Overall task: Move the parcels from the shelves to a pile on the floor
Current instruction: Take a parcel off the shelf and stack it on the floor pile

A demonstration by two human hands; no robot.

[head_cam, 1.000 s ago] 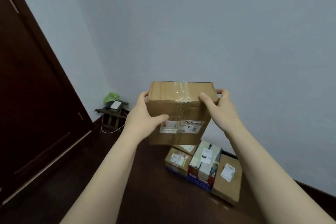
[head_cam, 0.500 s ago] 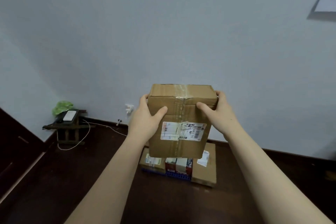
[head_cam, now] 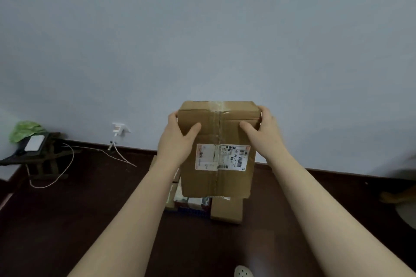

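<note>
While both hands hold it up off the floor (head_cam: 90, 220), the box (head_cam: 217, 148) hangs mid-scene, above the pile (head_cam: 226, 210) and apart from it; the left hand (head_cam: 177, 141) grips its left edge near the top, thumb across the near face, fingers curled behind; the right hand (head_cam: 264, 136) clasps the right edge the same way, thumb in front and fingers wrapped round the far corner. Tape (head_cam: 217, 177) runs down the middle of the box; a white label (head_cam: 221, 157) with a barcode lies across it, just below the thumbs. The pile, mostly hidden behind the box, sits at the foot of the wall (head_cam: 202, 40). At far left a small stool (head_cam: 47, 162) carries a white device (head_cam: 35, 143) and a green bag (head_cam: 24, 129); a thin cable (head_cam: 67, 165) loops over the floor beside it; a plug (head_cam: 119, 129) sits low on the wall.
</note>
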